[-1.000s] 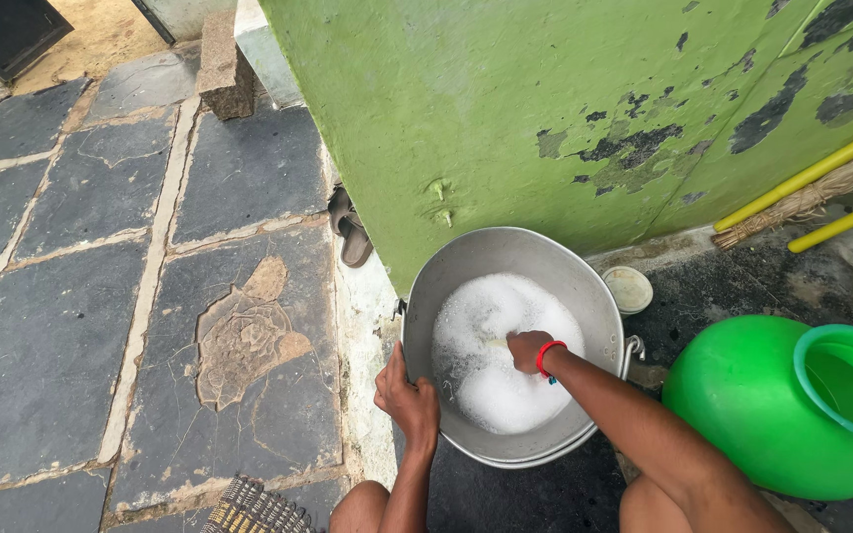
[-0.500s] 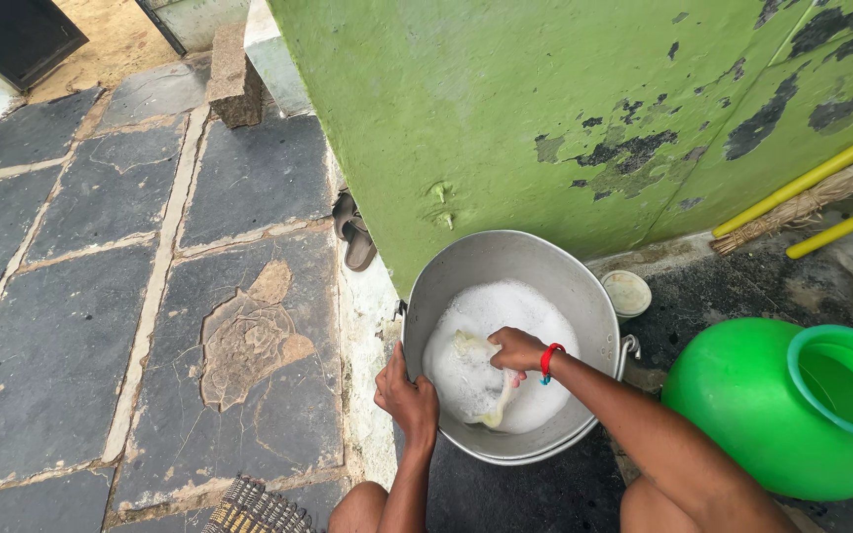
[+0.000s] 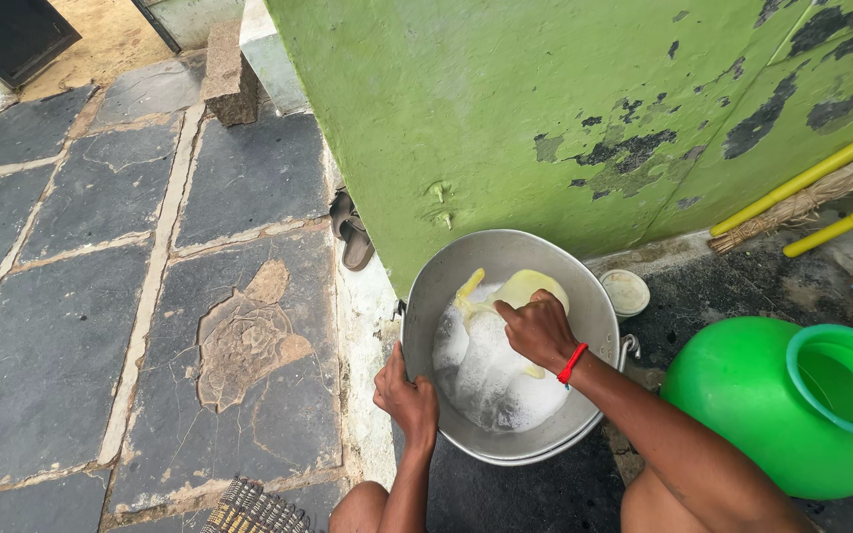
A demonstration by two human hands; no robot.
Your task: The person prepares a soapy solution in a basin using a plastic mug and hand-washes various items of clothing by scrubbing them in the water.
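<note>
Right hand (image 3: pixel 537 331), red band at wrist, was closed on a wet yellow cloth (image 3: pixel 520 292), lifting it partly out of the suds (image 3: pixel 491 370); cloth sat inside the metal basin (image 3: pixel 426 296), upper part draped toward the far wall of the basin, lower part under foam. Left hand (image 3: pixel 405 400) gripped the basin's near-left rim, fingers curled over the edge, steadying it. Step, as I judged it: mid-wash, cloth being worked in soapy water. Next move would call for a firm hold on the rim & a rub or squeeze kept low, so suds stayed in the basin.

Outward: small white bowl (image 3: pixel 626 292) just beside the basin, by the green wall (image 3: pixel 505 109); green plastic pot (image 3: pixel 762 405) to the right, near; sandals (image 3: pixel 351 232) at the wall's corner; stone floor (image 3: pixel 101 296) to the left.

Hidden/unclear: cloth's full size under foam; water depth; right fingertips buried in cloth; pot cut off at frame edge.
</note>
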